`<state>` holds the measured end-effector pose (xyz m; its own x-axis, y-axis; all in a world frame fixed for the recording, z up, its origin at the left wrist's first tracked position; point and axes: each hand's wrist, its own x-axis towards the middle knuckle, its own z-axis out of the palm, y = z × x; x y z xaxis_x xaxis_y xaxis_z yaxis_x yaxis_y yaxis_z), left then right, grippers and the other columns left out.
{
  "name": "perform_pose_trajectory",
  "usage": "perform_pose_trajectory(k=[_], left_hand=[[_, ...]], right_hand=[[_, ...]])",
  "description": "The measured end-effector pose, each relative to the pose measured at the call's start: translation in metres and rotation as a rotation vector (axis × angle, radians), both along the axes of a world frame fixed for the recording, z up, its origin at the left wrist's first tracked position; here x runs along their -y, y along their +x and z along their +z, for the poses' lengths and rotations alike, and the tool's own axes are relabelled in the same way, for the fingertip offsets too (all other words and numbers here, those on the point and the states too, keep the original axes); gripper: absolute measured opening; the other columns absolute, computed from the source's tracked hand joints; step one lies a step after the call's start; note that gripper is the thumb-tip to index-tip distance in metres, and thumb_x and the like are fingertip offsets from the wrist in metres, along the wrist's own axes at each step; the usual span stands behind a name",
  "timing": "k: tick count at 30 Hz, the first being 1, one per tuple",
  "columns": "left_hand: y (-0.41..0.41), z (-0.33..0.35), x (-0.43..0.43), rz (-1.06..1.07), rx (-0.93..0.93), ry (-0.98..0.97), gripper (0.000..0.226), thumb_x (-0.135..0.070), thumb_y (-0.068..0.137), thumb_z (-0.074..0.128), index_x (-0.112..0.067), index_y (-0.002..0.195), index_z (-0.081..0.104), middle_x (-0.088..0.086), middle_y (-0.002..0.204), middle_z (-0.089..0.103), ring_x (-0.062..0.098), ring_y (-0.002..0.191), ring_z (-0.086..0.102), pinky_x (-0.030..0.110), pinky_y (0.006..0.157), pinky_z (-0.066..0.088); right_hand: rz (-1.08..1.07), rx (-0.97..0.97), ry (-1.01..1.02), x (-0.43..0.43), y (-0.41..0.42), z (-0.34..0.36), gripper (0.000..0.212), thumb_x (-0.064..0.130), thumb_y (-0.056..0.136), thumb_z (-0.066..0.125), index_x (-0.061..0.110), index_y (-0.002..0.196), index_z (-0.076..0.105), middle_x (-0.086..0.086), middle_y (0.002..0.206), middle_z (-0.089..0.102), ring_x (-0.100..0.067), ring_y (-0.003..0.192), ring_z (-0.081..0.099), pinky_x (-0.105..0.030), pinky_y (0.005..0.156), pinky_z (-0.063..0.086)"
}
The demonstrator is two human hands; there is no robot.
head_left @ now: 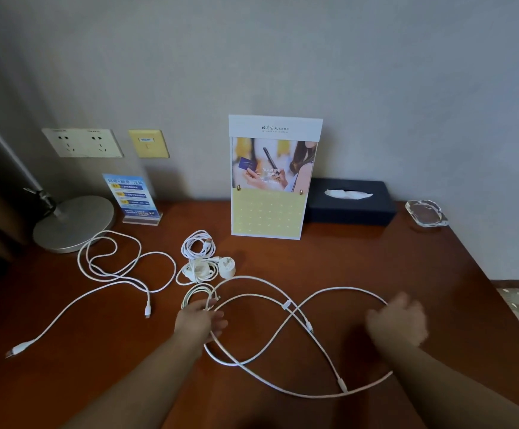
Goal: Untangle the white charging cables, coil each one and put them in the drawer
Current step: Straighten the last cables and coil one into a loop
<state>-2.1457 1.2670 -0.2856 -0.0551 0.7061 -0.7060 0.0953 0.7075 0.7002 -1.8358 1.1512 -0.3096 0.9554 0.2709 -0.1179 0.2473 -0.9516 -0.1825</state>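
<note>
1. Head view: left hand (201, 320) grips the looped cable (345, 288) on the table (406, 258); right hand (397, 320) is blurred, grasp unclear
2. Risk: pulling across the crossings could tighten a knot or drag the nearby coils (198, 247)

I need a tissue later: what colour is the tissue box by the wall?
The tissue box is dark navy, seen best in the head view.

White cable (286, 304) gripped by my left hand (201, 320), reddish-brown table (376, 258) under it. Beyond the grip I see sign (267, 215) with pale-yellow dotted lower half (photo print above), navy tissue box (345, 209), blue leaflet (129, 193), silver lamp base (72, 224).
</note>
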Motion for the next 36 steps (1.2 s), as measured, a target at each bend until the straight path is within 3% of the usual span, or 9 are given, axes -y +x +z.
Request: perform_pose_trajectory(k=[2, 5, 10, 15, 20, 24, 29, 32, 36], left_hand=[[0.004, 0.007, -0.002, -0.068, 0.012, 0.035, 0.022, 0.006, 0.089, 0.05, -0.01, 0.095, 0.063, 0.015, 0.089, 0.068, 0.026, 0.072, 0.068, 0.033, 0.066, 0.053], [0.01, 0.013, 0.0, -0.162, 0.019, 0.06, 0.02, 0.004, 0.09, 0.049, -0.007, 0.094, 0.065, 0.014, 0.09, 0.069, 0.024, 0.075, 0.069, 0.033, 0.066, 0.052], [0.013, 0.032, 0.01, -0.401, 0.032, 0.087, 0.026, 0.018, 0.078, 0.051, -0.004, 0.07, 0.063, 0.012, 0.089, 0.071, 0.023, 0.081, 0.07, 0.032, 0.07, 0.052], [0.004, 0.049, 0.013, -0.686, 0.046, 0.093, 0.033, 0.022, 0.069, 0.049, -0.007, 0.056, 0.06, 0.01, 0.064, 0.066, 0.02, 0.055, 0.063, 0.027, 0.059, 0.055], [-0.014, 0.063, 0.005, -0.616, 0.068, 0.141, 0.028, 0.014, 0.07, 0.04, -0.006, 0.058, 0.055, 0.012, 0.065, 0.06, 0.017, 0.045, 0.051, 0.025, 0.051, 0.047], [-0.006, 0.102, 0.002, -0.632, 0.297, 0.223, 0.022, -0.001, 0.052, 0.056, -0.002, 0.072, 0.062, 0.013, 0.063, 0.065, 0.018, 0.047, 0.056, 0.023, 0.053, 0.047], [0.003, 0.168, -0.005, -0.642, 0.531, 0.44, 0.017, -0.019, 0.069, 0.07, -0.004, 0.072, 0.062, 0.002, 0.04, 0.035, 0.01, 0.032, 0.03, 0.02, 0.042, 0.033], [-0.005, 0.187, -0.014, -0.488, 0.596, 0.468, 0.029, -0.028, 0.085, 0.059, -0.006, 0.067, 0.059, -0.002, 0.041, 0.023, 0.007, 0.034, 0.016, 0.015, 0.04, 0.014], [-0.013, 0.19, -0.026, -0.327, 0.653, 0.485, 0.027, -0.026, 0.08, 0.053, -0.006, 0.066, 0.062, 0.0, 0.042, 0.026, 0.007, 0.032, 0.019, 0.011, 0.036, 0.016]], right_hand=[[0.499, -0.092, -0.042, -0.016, -0.031, -0.002, 0.058, 0.036, 0.085, 0.059, 0.014, 0.136, 0.045, -0.013, 0.139, 0.046, -0.028, 0.128, 0.042, -0.037, 0.104, 0.035], [0.77, -0.493, 0.104, -0.034, -0.078, -0.002, 0.063, 0.037, 0.083, 0.066, 0.021, 0.139, 0.042, -0.001, 0.116, 0.061, -0.017, 0.106, 0.058, -0.027, 0.092, 0.044], [0.527, -0.978, 0.389, -0.063, -0.13, 0.024, 0.076, 0.032, 0.08, 0.072, 0.033, 0.143, 0.03, -0.005, 0.097, 0.063, -0.012, 0.054, 0.059, -0.021, 0.046, 0.048], [0.339, -1.174, 0.762, -0.106, -0.126, 0.095, 0.039, 0.016, 0.091, 0.058, 0.021, 0.129, 0.05, -0.003, 0.089, 0.067, -0.018, 0.067, 0.066, -0.029, 0.06, 0.05], [0.352, -1.61, 1.272, -0.112, -0.099, 0.222, 0.02, 0.0, 0.088, 0.039, 0.011, 0.091, 0.056, -0.002, 0.065, 0.065, -0.017, 0.065, 0.064, -0.032, 0.071, 0.052], [0.481, -1.506, 1.107, -0.107, -0.134, 0.258, 0.013, 0.015, 0.091, 0.053, 0.01, 0.082, 0.062, 0.002, 0.041, 0.045, -0.01, 0.038, 0.049, -0.022, 0.048, 0.049], [0.677, -1.279, 0.911, -0.111, -0.171, 0.241, 0.037, 0.038, 0.098, 0.041, 0.015, 0.089, 0.068, -0.001, 0.071, 0.063, -0.013, 0.063, 0.054, -0.027, 0.067, 0.044], [0.497, -1.454, 1.047, -0.118, -0.164, 0.236, 0.018, 0.025, 0.09, 0.057, 0.011, 0.088, 0.068, -0.004, 0.07, 0.056, -0.011, 0.05, 0.045, -0.02, 0.048, 0.037], [0.297, -1.58, 1.326, -0.126, -0.147, 0.236, 0.007, -0.001, 0.086, 0.058, 0.003, 0.082, 0.063, -0.011, 0.076, 0.06, -0.007, 0.043, 0.056, -0.015, 0.041, 0.046]])
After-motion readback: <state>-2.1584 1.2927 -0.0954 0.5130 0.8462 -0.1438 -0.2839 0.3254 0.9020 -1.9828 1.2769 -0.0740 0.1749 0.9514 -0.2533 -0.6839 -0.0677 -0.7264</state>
